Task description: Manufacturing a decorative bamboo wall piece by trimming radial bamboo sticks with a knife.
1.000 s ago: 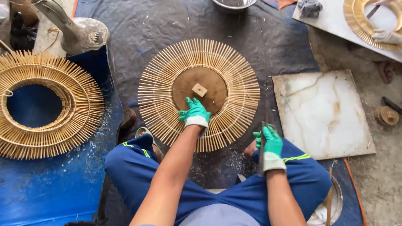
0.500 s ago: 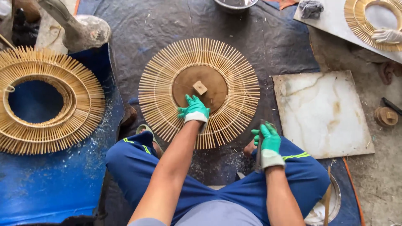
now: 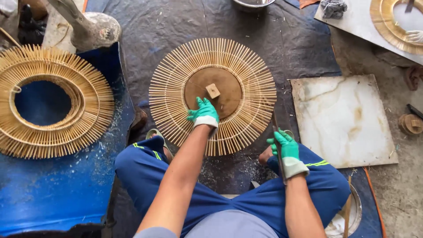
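Note:
A round sunburst frame of thin bamboo sticks (image 3: pixel 176 79) lies on a dark tarp in front of me, with a brown disc (image 3: pixel 224 83) in its middle and a small wooden block (image 3: pixel 213 91) on the disc. My left hand (image 3: pixel 202 113), in a green glove, presses flat on the near edge of the disc and the sticks. My right hand (image 3: pixel 284 145), also gloved green, grips a thin dark tool (image 3: pixel 276 130) held upright by my right knee, just off the frame's lower right rim.
A stack of ring-shaped bamboo frames (image 3: pixel 48 101) lies on blue sheeting at the left. A marbled square slab (image 3: pixel 343 119) sits to the right. At the top right, another person's gloved hand (image 3: pixel 414 36) rests on a golden ring frame (image 3: pixel 387 26) on a white board.
My left hand stays pressed on the frame's centre. My right hand with the tool has shifted only slightly. The other person's hand at the top right has moved a little.

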